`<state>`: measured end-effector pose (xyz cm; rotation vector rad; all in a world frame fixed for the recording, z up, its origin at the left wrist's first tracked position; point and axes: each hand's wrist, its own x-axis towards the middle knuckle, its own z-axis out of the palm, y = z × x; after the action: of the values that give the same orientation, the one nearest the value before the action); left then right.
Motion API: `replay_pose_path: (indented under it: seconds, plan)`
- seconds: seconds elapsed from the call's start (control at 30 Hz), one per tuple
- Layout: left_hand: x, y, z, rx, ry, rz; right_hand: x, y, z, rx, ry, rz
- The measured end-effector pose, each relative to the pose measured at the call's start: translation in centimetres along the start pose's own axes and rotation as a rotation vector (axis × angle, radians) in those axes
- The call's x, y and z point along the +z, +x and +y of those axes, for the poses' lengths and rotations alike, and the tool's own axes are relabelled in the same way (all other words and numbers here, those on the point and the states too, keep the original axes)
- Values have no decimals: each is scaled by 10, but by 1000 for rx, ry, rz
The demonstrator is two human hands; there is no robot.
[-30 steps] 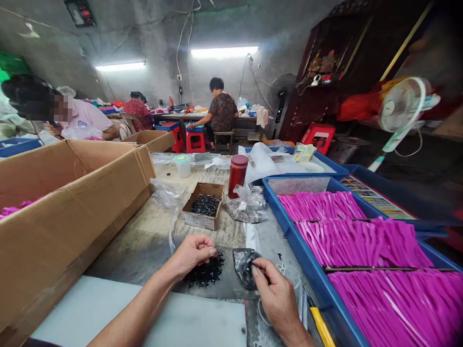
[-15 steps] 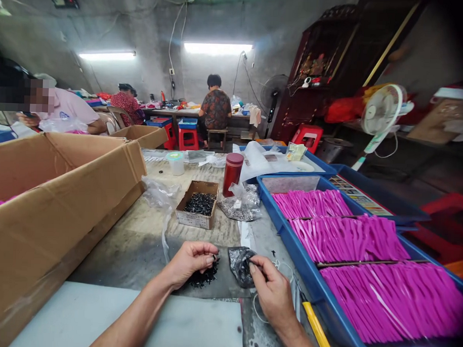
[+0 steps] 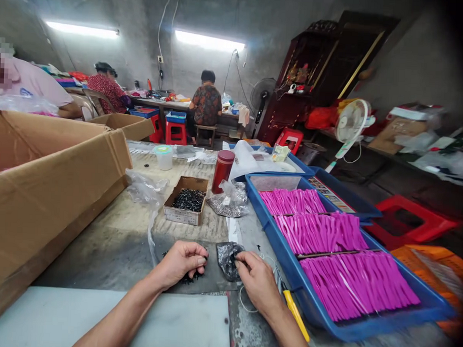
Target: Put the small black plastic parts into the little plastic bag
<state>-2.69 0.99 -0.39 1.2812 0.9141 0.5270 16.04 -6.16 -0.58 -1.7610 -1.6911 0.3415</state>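
Note:
My left hand [image 3: 185, 264] is closed in a pinch, with a tiny black piece at its fingertips. Under and beside it lies a loose pile of small black pieces [image 3: 190, 279], largely hidden by the hand. My right hand [image 3: 258, 282] has thumb and forefinger pressed together at the open mouth of a crumpled dark see-through plastic bag [image 3: 225, 259]. What those fingertips hold, inside or at the rim, cannot be made out. Beyond the hands stands a small cardboard box [image 3: 182, 216] of black pins or similar small parts.
A blue tray [image 3: 269, 230] of bundled magenta strips fills the right. A large cardboard carton [image 3: 60, 188] stands at left. A yellow-handled tool [image 3: 295, 315] lies by my right forearm. Behind the small box are a red jar [image 3: 223, 172] and a bag of small metal parts [image 3: 230, 204]. Co-workers sit beyond.
The camera view has turned to the right, so everything sits further left. My left hand has rolled slightly, covering more of the pile. My right fingers stay at the bag's mouth.

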Motion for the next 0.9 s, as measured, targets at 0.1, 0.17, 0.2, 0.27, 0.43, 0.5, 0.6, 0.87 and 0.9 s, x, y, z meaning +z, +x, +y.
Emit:
replay_pose_path:
  seconds: [0.1, 0.17, 0.2, 0.27, 0.43, 0.5, 0.6, 0.87, 0.9]
  plan:
    - [0, 0, 0, 7, 39, -1, 3, 2, 0, -48, -121, -83]
    - [1, 0, 0, 16, 57, -2, 5, 4, 0, -79, -180, -148]
    - [1, 0, 0, 19, 65, -5, 6, 5, 0, -88, -206, -183]
    - [2, 0, 1, 20, 74, -11, 6, 8, -1, -91, -257, -255]
    - [3, -1, 3, 23, 89, -21, 3, 15, -5, -64, -331, -401]
    - [4, -1, 4, 19, 92, -24, 2, 16, -6, -69, -334, -413]
    - [4, -1, 5, 12, 81, -28, 2, 14, -6, -100, -330, -373]
    - [3, -1, 2, 43, 73, -42, 2, 9, -1, -123, -173, -237]
    - [3, -1, 2, 45, 75, -43, 2, 9, -1, -116, -148, -212]
